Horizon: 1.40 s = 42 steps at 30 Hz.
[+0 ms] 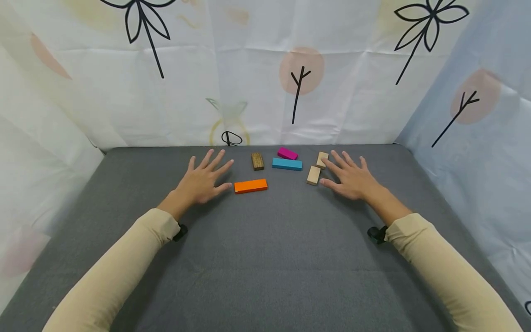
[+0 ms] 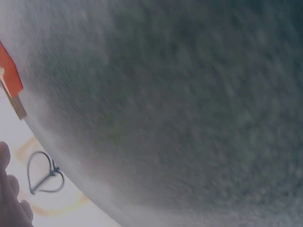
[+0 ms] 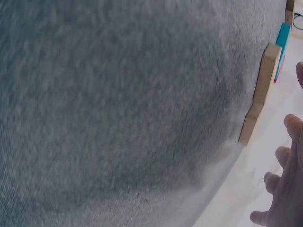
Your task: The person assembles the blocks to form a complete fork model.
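My left hand point(image 1: 203, 180) is spread with straight fingers over the left of the table, its thumb tip right at the left end of an orange block point(image 1: 250, 186). Opposite it, my right hand point(image 1: 350, 179) is spread too, holding nothing. Its index fingertip overlaps a pale wooden block point(image 1: 321, 159) in the head view, and its thumb is close to a second pale wooden block point(image 1: 313, 175). Between the hands lie a dark brown block point(image 1: 257, 161), a blue block point(image 1: 287, 164) and a magenta block point(image 1: 288, 153) just behind the blue one.
The blocks lie on a grey cloth-covered table point(image 1: 265, 258). A white printed curtain point(image 1: 257, 92) rises along its back edge, with more fabric at the left and right sides. Each wrist, below a beige sleeve point(image 1: 124, 272), carries a small black device point(image 1: 376, 235).
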Motion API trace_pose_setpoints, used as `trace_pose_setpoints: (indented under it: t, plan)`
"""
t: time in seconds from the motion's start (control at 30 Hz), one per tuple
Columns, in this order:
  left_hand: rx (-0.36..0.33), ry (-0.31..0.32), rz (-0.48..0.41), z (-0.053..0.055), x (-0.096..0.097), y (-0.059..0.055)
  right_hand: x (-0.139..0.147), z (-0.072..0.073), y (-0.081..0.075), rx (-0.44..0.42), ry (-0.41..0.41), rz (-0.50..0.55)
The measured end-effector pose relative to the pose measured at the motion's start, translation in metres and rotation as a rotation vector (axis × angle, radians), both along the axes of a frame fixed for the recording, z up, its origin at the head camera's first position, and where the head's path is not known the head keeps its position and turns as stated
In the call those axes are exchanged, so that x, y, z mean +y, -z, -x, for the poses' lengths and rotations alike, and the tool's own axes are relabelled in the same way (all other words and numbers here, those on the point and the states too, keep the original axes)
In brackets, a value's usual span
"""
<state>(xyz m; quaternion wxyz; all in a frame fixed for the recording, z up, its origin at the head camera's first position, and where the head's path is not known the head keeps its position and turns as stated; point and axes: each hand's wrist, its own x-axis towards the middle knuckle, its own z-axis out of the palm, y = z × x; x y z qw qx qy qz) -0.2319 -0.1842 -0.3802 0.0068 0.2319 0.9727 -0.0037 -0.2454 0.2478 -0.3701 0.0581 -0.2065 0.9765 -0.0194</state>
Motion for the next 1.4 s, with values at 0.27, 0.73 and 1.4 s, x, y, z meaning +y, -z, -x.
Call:
trace_pose_setpoints:
  t: [0.27, 0.73, 1.4]
  plan:
    - [-0.060, 0.086, 0.017, -0.007, 0.014, 0.003, -0.008, -0.005, 0.004, -0.017, -0.067, 0.017]
    - [-0.143, 0.210, 0.020, -0.019, 0.018, 0.004, -0.012, -0.008, 0.008, -0.077, -0.144, 0.072]
    - [-0.156, 0.257, 0.061, -0.031, 0.038, -0.001, -0.017, -0.017, 0.006, -0.149, -0.144, 0.081]
